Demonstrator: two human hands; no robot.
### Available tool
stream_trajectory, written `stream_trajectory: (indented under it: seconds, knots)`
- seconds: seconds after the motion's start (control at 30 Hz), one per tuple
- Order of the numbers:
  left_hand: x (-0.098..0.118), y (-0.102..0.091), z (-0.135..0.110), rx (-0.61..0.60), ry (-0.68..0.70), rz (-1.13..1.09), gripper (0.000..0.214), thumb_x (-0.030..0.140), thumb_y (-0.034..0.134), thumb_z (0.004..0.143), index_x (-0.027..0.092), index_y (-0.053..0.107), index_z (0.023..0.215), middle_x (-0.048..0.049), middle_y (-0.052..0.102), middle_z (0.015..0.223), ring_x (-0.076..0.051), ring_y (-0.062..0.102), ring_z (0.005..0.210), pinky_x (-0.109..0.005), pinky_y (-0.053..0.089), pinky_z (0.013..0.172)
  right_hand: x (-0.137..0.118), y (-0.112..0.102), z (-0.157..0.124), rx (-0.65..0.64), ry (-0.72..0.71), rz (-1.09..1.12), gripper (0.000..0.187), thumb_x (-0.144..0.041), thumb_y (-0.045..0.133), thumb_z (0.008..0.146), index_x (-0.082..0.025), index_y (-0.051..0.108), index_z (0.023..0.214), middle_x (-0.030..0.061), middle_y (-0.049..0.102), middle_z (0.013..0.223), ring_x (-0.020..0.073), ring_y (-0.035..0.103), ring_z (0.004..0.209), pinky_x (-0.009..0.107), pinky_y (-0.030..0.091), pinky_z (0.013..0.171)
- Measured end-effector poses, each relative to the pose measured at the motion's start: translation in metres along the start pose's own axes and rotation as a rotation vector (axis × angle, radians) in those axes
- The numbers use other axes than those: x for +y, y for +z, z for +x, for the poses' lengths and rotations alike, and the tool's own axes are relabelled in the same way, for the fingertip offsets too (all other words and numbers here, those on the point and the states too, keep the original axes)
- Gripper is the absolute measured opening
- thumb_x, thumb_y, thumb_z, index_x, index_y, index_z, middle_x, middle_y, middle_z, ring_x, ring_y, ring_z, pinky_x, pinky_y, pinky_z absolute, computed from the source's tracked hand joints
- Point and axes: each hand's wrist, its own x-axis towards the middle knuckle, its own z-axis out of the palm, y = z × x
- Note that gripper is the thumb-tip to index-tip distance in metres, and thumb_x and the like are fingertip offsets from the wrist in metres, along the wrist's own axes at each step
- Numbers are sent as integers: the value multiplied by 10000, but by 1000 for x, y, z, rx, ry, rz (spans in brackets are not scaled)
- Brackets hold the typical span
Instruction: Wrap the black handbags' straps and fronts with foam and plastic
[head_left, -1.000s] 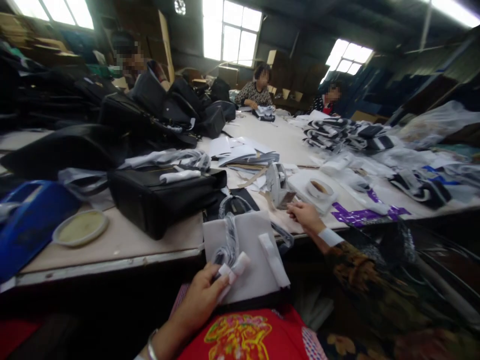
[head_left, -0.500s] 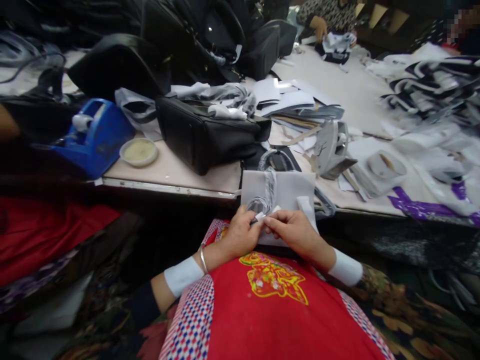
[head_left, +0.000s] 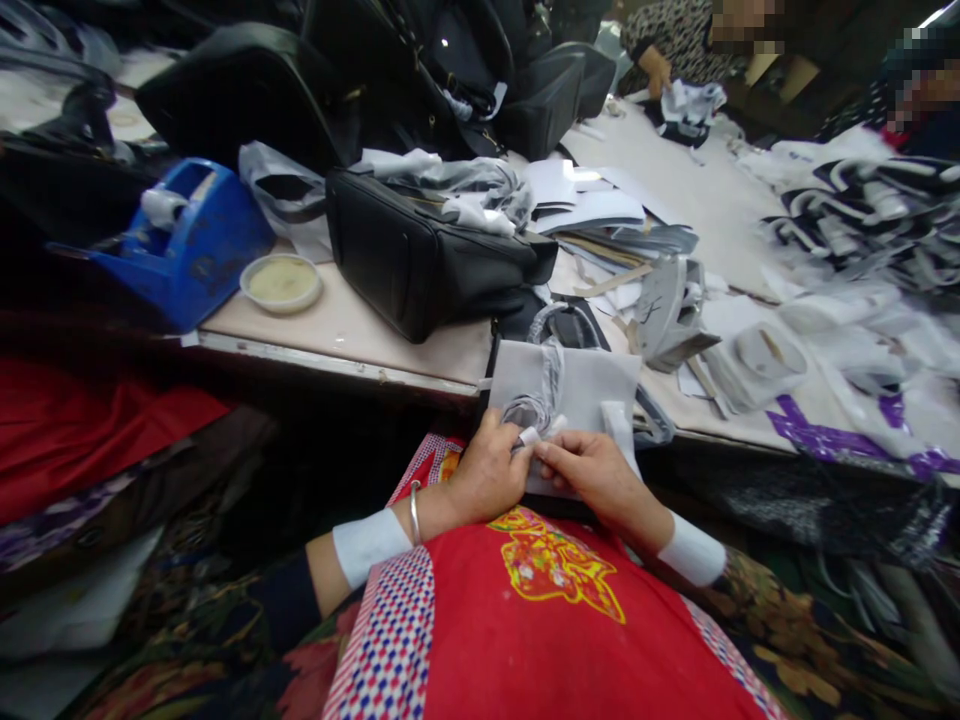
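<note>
Just beyond the red apron at six o'clock, a white piece on a plastic-wrapped strap is gripped by the left hand, and the fingertips of the right hand are pinched together against it; whether tape is held between them cannot be told. The step in hand is judged to be the fastening of this wrapping, for which a steady left grip and small right-hand movements seem to be called for. Beneath the strap a pale sheet is spread, its far side brought to the edge of the surface. Some room is offered at ten o'clock, before a shallow tub. Sideways travel is limited at eleven by a black bag and toward two by a grey dispenser. Farther off, loose papers are piled at one o'clock, with open surface seen beyond.
</note>
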Motion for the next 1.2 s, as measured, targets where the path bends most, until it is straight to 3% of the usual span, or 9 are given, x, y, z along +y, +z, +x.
stream_trajectory:
  seconds: [0.27,0.43,0.6,0.87,1.2]
  knots:
    - [1,3,-2,12,62,77,114,105,517,903,130,600,828,-111,521,952,-237,560,915,-402,551,847,4,9,2,83,90,55,505,-645,709,716,-161,615,604,14,598,534,90,482,438,210,324,413]
    - [2,6,-4,-12,9,152,101,115,507,891,117,596,842,-157,501,1048,-243,575,900,-416,571,819,-1,15,5,149,159,63,461,-580,742,715,-178,561,581,-25,534,461,82,443,396,206,317,389]
    - [2,4,-2,11,39,132,82,85,520,872,120,594,865,-140,497,1034,-256,565,963,-431,564,885,-1,10,-3,78,159,142,408,-504,768,714,-160,589,586,-23,548,466,70,447,398,188,327,388]
    - [4,4,-1,35,59,64,103,52,530,865,118,603,893,-126,505,1039,-245,558,969,-425,557,900,7,9,-8,13,289,445,322,-372,850,617,-143,625,643,-37,558,495,56,432,393,175,363,362]
    - [3,2,-1,20,70,78,104,68,532,884,119,623,896,-109,515,1019,-240,556,984,-422,545,921,8,13,-7,20,271,401,294,-366,820,669,-143,630,653,-53,531,474,49,403,383,199,454,377]
